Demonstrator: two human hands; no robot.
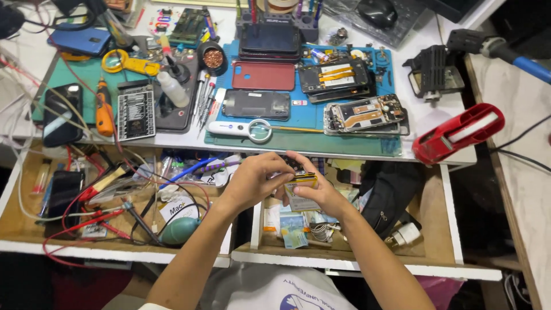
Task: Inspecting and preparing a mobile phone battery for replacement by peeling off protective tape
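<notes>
Seen from a head camera looking down, a person's two bare hands meet low in the middle of the view, just below the front edge of a crowded repair bench (pixel 436 123) and above an open drawer (pixel 356 252). Between them is a small flat rectangular part (pixel 301 179) with yellow and dark bands and a pale grey body, possibly a phone battery or a similar module. It looks light, thin and fairly stiff, probably easy to bend or scratch, so its long edges seem the safest place to take hold. The left hand (pixel 253 178), at 9 o'clock of the part, has its fingers curled and pinching the part's upper end. The right hand (pixel 319 192), at 4 o'clock, cups it from below with thumb and fingers closed on its side. At 12 o'clock on the bench lie a magnifying glass (pixel 259 131) and opened phones (pixel 365 113) on a blue mat (pixel 310 119).
</notes>
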